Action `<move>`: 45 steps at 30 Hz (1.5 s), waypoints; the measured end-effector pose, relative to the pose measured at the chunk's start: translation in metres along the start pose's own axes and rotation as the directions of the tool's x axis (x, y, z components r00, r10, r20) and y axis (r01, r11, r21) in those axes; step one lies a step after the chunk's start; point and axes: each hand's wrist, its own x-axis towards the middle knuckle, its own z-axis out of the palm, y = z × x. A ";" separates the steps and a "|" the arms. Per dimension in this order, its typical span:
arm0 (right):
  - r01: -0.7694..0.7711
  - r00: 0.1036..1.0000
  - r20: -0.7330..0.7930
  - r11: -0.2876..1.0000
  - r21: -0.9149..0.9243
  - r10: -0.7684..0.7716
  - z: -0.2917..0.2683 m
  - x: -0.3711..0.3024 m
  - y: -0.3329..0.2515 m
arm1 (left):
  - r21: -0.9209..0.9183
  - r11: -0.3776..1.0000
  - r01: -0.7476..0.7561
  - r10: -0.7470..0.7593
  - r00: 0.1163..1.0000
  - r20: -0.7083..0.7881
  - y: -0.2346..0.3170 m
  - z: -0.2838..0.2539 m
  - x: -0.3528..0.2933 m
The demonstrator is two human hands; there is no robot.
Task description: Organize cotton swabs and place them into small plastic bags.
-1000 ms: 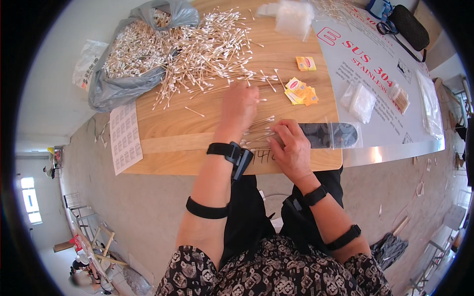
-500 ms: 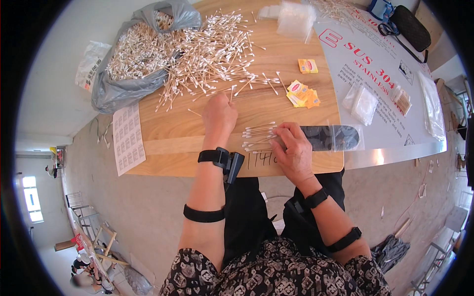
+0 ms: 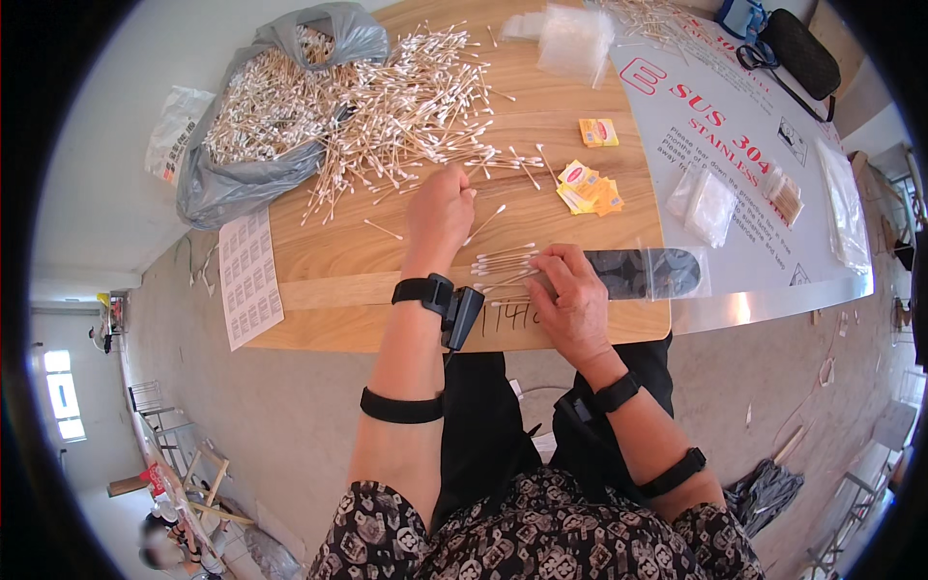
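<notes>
A large heap of cotton swabs (image 3: 416, 97) spreads over the wooden table from an open grey plastic bag (image 3: 242, 188). At its near edge is my left hand (image 3: 440, 217), its fingers curled closed; whatever they pinch is hidden. One loose swab (image 3: 485, 224) lies slantwise just right of that hand, and another swab (image 3: 383, 229) is to its left. My right hand (image 3: 572, 295) rests at the table's near side, thumb and fingers apart, touching the right ends of a small row of swabs (image 3: 503, 263).
Beside my right hand lies a dark strip in a clear bag (image 3: 648, 273). Yellow cards (image 3: 590, 188) and clear bags (image 3: 575, 43) sit farther off. A printed label sheet (image 3: 251, 275) is at the left edge. A metal sheet (image 3: 754, 193) on the right carries packed bags.
My left hand has shifted slightly right and nearer the table's middle. The swab that stuck up from its fingers no longer shows there; one now lies to its right. My right hand stays nearly still.
</notes>
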 end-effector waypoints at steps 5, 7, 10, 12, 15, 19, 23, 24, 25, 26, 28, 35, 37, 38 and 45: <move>-0.011 1.000 -0.001 1.000 0.005 0.011 -0.001 -0.001 0.003 | 0.078 0.997 -0.001 -0.015 0.978 0.207 0.000 0.000 -0.003; -0.013 1.000 0.009 1.000 0.004 0.013 -0.001 0.000 0.002 | -0.006 0.998 0.057 -0.056 0.992 0.112 -0.004 0.002 -0.009; 0.016 1.000 -0.005 1.000 -0.011 -0.016 0.000 0.000 0.002 | -0.043 0.999 0.010 -0.014 0.995 -0.094 -0.002 0.008 -0.007; 0.014 1.000 -0.011 1.000 -0.012 -0.014 0.001 -0.001 0.004 | 0.025 1.000 0.008 -0.007 1.000 -0.029 0.002 0.008 0.001; 0.017 1.000 -0.017 1.000 -0.002 -0.017 0.001 0.001 0.000 | 0.085 0.996 0.002 -0.011 0.995 0.104 0.001 -0.001 0.006; 0.010 1.000 -0.004 1.000 -0.008 -0.010 0.000 0.000 0.003 | 0.042 0.999 -0.014 -0.002 0.934 0.356 0.003 -0.015 -0.001; 0.001 1.000 -0.002 1.000 -0.009 -0.001 0.001 0.000 0.003 | -0.023 0.999 -0.036 0.042 0.922 0.385 -0.006 -0.021 -0.010; 0.009 1.000 -0.004 1.000 -0.007 -0.009 0.001 -0.001 0.002 | -0.057 0.998 -0.012 0.034 0.915 0.402 -0.007 -0.023 -0.012; 0.016 1.000 -0.008 1.000 -0.009 -0.016 0.001 -0.001 0.003 | -0.095 0.995 0.009 0.032 0.906 0.421 -0.008 -0.024 -0.012; 0.016 1.000 -0.009 1.000 -0.009 -0.016 0.001 -0.001 0.003 | -0.095 0.995 0.009 0.032 0.906 0.421 -0.008 -0.024 -0.013; 0.003 1.000 0.003 1.000 -0.003 -0.002 0.001 -0.001 0.004 | -0.127 0.984 0.128 -0.062 0.902 0.427 -0.005 -0.024 -0.013; -0.032 0.999 -0.016 0.999 0.030 0.032 0.000 -0.001 0.003 | -0.140 0.975 -0.172 0.202 0.948 0.244 0.015 -0.010 -0.043; -0.024 1.000 -0.017 0.999 0.040 0.025 0.000 -0.001 0.002 | -0.150 0.980 -0.134 0.159 0.973 0.166 0.017 -0.007 -0.050; -0.023 1.000 -0.016 0.999 0.042 0.023 0.000 -0.001 0.002 | -0.148 0.980 -0.133 0.157 0.974 0.165 0.013 -0.006 -0.049; -0.031 1.000 -0.005 0.999 0.027 0.031 -0.001 -0.001 0.004 | -0.141 0.977 -0.157 0.189 0.950 0.248 0.013 -0.011 -0.038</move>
